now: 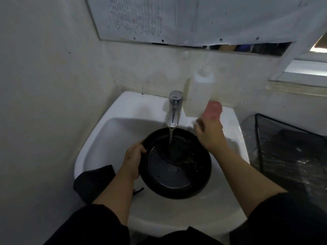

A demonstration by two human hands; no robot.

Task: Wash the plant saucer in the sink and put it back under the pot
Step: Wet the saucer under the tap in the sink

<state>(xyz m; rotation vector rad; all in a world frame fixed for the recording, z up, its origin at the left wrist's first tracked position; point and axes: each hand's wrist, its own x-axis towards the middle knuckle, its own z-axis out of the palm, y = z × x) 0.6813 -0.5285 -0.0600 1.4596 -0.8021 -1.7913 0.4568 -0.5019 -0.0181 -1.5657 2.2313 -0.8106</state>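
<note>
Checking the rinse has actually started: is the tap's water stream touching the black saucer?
Touching. The head view shows the water stream falling from the tap straight onto the saucer, which the left hand grips by its rim.

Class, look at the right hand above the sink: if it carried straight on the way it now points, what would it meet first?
Probably the pink object at its fingertips, which the right hand may already touch; just behind stands the translucent bottle on the sink ledge. Blur hides the exact contact and depth.
</note>
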